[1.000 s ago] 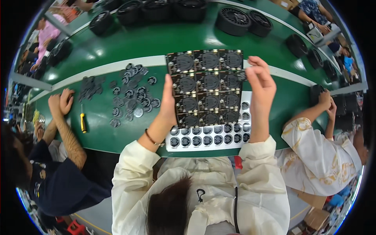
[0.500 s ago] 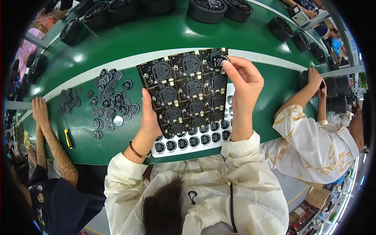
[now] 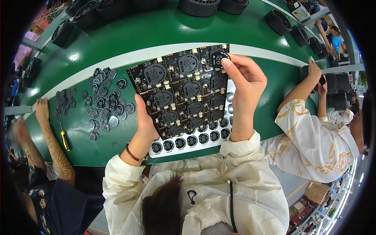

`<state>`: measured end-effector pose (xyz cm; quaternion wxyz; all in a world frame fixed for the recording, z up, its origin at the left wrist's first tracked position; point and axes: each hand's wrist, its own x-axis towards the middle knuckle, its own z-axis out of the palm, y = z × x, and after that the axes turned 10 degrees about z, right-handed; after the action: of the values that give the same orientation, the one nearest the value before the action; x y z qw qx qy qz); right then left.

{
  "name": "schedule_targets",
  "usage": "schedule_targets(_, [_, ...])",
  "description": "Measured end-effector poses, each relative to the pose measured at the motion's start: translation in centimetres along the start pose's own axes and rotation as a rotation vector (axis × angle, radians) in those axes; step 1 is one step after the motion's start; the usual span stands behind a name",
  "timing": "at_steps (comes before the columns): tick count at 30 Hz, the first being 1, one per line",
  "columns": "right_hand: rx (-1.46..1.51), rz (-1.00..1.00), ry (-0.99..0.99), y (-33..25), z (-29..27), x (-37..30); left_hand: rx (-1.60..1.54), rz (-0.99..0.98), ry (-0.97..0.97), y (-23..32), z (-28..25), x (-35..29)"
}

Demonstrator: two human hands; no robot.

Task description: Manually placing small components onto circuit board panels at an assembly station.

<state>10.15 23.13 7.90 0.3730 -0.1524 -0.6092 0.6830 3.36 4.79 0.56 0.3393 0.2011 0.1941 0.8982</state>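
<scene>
A black panel of joined circuit boards [image 3: 176, 84] is held up, tilted, over the bench. My left hand [image 3: 147, 123] is closed on its left edge, thumb on the front face; the fingers behind are hidden. At the panel's top right board, my right hand [image 3: 250, 84] pinches a round black display sticker [image 3: 218, 56] with pale digit outlines between thumb and forefinger. The sticker lies over that board's round dark display; whether it touches is unclear. Under the panel lies a white sheet [image 3: 173, 153] bearing rows of similar round stickers, partly covered.
Loose round dark pieces [image 3: 103, 102] lie heaped to the left, a smaller heap [image 3: 64, 102] beyond them. A yellow-handled screwdriver [image 3: 65, 141] lies near a co-worker's tattooed arm [image 3: 58, 150]. Black wheel-like parts [image 3: 279, 22] line the far bench. Another co-worker's arm [image 3: 299, 84] rests at right.
The panel's left side has swung left and a little nearer the head, with my left hand. The sticker's digits now show more face-on at the same corner board. The left co-worker's nearer hand has risen.
</scene>
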Motion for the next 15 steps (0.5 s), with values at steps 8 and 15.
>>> schedule_targets(8, [-0.012,-0.013,0.007,-0.04,0.21,-0.09,-0.059,0.062,-0.074,0.08,0.85,0.24])
schedule_targets(15, [-0.017,-0.023,0.018,0.34,0.25,-0.45,-0.142,0.069,-0.103,-0.02,0.55,-0.15])
